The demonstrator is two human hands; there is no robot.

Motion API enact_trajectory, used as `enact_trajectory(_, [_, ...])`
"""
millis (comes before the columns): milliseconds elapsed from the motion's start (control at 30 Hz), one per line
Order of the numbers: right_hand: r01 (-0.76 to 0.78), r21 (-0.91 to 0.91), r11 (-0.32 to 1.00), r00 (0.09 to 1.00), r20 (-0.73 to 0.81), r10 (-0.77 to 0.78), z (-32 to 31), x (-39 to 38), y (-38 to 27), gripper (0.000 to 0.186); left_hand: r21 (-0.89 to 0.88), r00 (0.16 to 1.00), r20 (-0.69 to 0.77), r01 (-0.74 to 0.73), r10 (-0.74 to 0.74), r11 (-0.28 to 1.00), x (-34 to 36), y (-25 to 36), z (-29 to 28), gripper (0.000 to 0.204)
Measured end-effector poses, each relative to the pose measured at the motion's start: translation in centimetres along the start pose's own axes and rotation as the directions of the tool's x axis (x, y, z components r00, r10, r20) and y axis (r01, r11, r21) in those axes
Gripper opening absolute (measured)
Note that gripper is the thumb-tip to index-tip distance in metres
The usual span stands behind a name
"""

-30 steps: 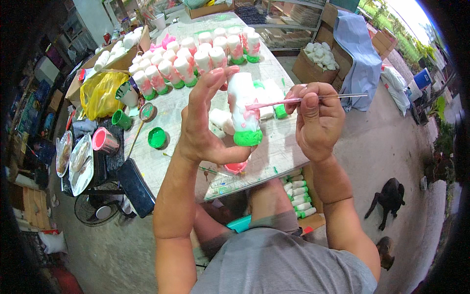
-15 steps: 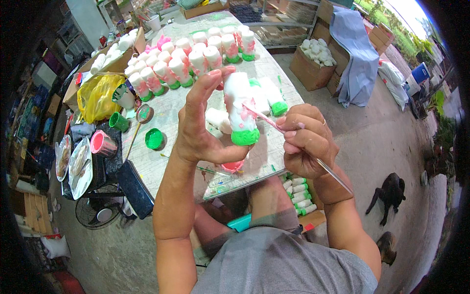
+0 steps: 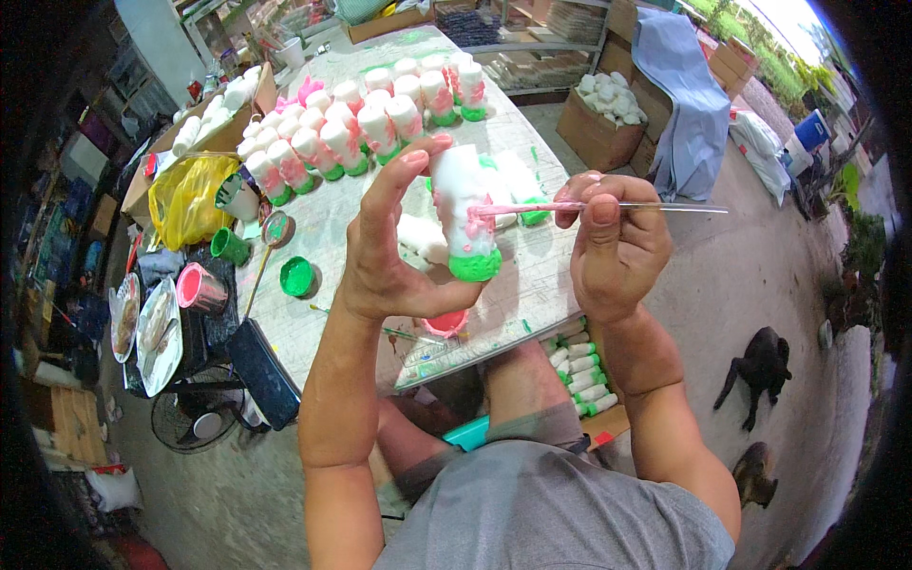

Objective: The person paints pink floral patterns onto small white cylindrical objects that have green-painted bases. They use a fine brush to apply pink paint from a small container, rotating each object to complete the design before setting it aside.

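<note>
My left hand (image 3: 378,252) grips a white figurine (image 3: 460,180) with a green base, thumb under the base and fingers near the top. Pink paint marks the figurine's side. In my right hand (image 3: 619,249) is a thin paintbrush (image 3: 537,206), held nearly level, its pink-coated tip touching that side. Below the figurine, a pot of pink paint (image 3: 446,323) sits partly hidden by my left hand. Other white pieces (image 3: 518,180) with green ends lie on the table behind the held one.
Rows of pink-and-green-painted figurines (image 3: 338,139) stand across the worktable (image 3: 351,347). To the left are an open green paint pot (image 3: 297,276), a pink cup (image 3: 201,287) and a yellow bag (image 3: 190,204). A box of green-ended pieces (image 3: 581,380) is beside my leg; a black dog (image 3: 762,366) lies on the floor.
My right hand has turned and risen, swinging the brush from a downward slant to nearly level. Its tip remains at the figurine's side, which my left hand holds in almost the same place.
</note>
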State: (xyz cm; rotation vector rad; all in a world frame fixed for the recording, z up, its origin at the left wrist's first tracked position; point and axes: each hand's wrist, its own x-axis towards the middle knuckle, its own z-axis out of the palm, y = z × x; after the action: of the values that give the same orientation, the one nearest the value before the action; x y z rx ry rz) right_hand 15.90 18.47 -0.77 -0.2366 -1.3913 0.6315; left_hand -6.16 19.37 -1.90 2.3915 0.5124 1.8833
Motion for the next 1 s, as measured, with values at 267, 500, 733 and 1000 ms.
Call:
enact_trajectory(267, [0.082,-0.064,0.995,0.997,-0.001,-0.082,0.47,-0.29,-0.04,0.02,0.035,1.0,0.017,0.001,-0.002,0.999,0.12,0.12,-0.09,0.108])
enact_trajectory(500, [0.114,-0.125,0.986,0.993,0.056,-0.107,0.13,-0.93,0.29,0.018,0.049,1.0,0.014,0.016,-0.017,0.999,0.0,0.07,0.01,0.109])
enact_trajectory(733, [0.083,-0.114,0.99,0.996,0.031,-0.08,0.11,-0.95,-0.41,0.017,0.086,1.0,0.024,0.008,-0.01,0.996,-0.17,-0.07,-0.02,0.11])
enact_trajectory(1000, [0.137,-0.203,0.97,0.987,0.105,-0.117,-0.07,-0.79,-0.69,0.018,0.109,0.997,0.023,0.066,-0.068,0.992,-0.2,0.61,-0.27,0.113])
